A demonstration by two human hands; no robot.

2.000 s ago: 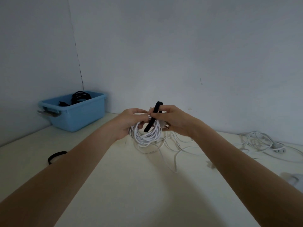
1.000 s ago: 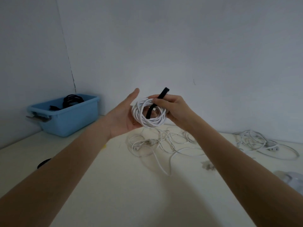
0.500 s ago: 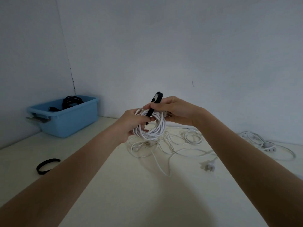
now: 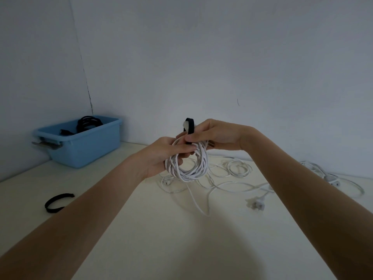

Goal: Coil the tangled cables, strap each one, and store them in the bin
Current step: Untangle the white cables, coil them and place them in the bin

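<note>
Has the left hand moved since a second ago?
Yes. The left hand, open beside the white coil then, now grips it, lower against the wall.

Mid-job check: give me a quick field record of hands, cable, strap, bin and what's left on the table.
left hand: grips coiled white cable
right hand: pinches black fabric strap at the coil's top
strap state: looped over coil, fastening unclear
blue plastic bin: holds black cable
cream table: spare black strap, loose white cables
</note>
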